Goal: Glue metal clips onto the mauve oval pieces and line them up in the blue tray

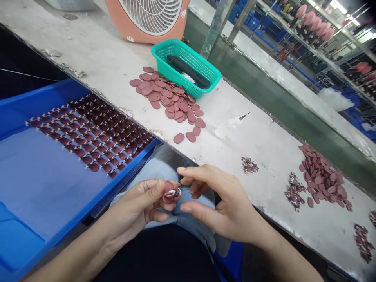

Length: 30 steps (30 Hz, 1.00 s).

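Observation:
My left hand (141,207) is closed around a small reddish-brown oval piece (170,192) with a little patterned trim on it, held over my lap. My right hand (217,199) hovers just right of it, thumb and forefinger pinched at the piece's edge, other fingers loosely curled. Rows of finished oval pieces (91,133) lie in a blue tray (44,188) to my left. A pile of plain oval pieces (170,98) lies on the white table (249,133) ahead.
A teal basket (188,66) with a dark tool stands behind the pile, an orange fan (147,17) beyond it. Another oval pile (323,180) and small trim heaps (249,164) lie at the right. A green conveyor (279,98) runs behind the table.

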Tool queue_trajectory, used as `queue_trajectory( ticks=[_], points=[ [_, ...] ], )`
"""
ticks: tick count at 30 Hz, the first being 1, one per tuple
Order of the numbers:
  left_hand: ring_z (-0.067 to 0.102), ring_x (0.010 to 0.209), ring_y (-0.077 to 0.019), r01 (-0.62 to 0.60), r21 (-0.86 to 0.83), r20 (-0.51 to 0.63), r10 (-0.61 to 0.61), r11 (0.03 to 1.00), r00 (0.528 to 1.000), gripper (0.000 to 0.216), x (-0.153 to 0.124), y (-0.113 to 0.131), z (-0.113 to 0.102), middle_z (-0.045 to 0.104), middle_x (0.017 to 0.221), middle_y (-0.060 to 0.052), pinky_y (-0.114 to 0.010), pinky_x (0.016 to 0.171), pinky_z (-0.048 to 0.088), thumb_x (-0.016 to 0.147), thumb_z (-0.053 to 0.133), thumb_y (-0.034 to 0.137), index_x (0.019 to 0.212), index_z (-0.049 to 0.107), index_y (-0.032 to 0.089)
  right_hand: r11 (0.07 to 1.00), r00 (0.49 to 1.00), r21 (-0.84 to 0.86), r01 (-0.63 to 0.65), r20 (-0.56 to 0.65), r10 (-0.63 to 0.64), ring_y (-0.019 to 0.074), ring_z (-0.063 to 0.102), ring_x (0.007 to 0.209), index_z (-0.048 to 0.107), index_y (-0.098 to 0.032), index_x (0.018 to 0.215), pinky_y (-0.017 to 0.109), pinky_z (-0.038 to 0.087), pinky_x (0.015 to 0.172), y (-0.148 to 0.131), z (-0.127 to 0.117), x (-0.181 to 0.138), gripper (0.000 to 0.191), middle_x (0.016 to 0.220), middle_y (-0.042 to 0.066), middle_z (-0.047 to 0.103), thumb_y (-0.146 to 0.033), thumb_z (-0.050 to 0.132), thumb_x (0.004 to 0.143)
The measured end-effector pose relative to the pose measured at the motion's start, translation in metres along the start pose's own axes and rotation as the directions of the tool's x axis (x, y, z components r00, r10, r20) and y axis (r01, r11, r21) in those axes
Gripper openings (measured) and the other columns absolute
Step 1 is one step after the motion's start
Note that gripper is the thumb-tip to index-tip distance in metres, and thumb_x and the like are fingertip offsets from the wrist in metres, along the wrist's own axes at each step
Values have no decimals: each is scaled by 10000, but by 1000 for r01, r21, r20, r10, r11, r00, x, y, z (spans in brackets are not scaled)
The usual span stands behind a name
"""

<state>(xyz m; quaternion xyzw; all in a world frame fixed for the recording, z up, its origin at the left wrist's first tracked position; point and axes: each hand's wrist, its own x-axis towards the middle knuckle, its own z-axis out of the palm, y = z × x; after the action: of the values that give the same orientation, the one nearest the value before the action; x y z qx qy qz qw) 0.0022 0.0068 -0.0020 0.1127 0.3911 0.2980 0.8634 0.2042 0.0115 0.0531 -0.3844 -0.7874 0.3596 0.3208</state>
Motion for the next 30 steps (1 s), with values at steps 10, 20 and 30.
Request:
queue_trajectory(
  ticks=[10, 20, 30],
  points=[
    [619, 531, -84, 10, -45, 25, -9, 999, 1000, 369, 1, 1, -2, 680, 606, -19, -127, 427, 552, 568, 936, 486, 664, 789, 161, 997, 998, 36, -67, -7, 67, 101, 625, 758, 701, -183, 1177, 219, 526, 720, 6, 15, -3, 231, 923, 19, 729, -198, 662, 949],
    [643, 609, -122, -12, 21, 52, 11, 1000, 999, 480, 0, 0, -6, 681, 702, -35, -159, 436, 571, 613, 870, 592, 801, 797, 157, 993, 993, 94, -73, -83, 80, 92, 615, 690, 734, -160, 1070, 204, 520, 634, 6, 22, -3, 162, 848, 20, 719, -190, 705, 914],
    [586, 588, -119, -469, 295, -233, 538, 833, 810, 314, -2, -14, -17, 659, 681, 13, -169, 459, 528, 585, 947, 351, 712, 708, 191, 871, 842, -482, 90, -430, -325, 154, 656, 675, 664, -146, 1132, 270, 563, 589, 32, 81, -3, 255, 810, 60, 719, -120, 710, 883]
  ],
)
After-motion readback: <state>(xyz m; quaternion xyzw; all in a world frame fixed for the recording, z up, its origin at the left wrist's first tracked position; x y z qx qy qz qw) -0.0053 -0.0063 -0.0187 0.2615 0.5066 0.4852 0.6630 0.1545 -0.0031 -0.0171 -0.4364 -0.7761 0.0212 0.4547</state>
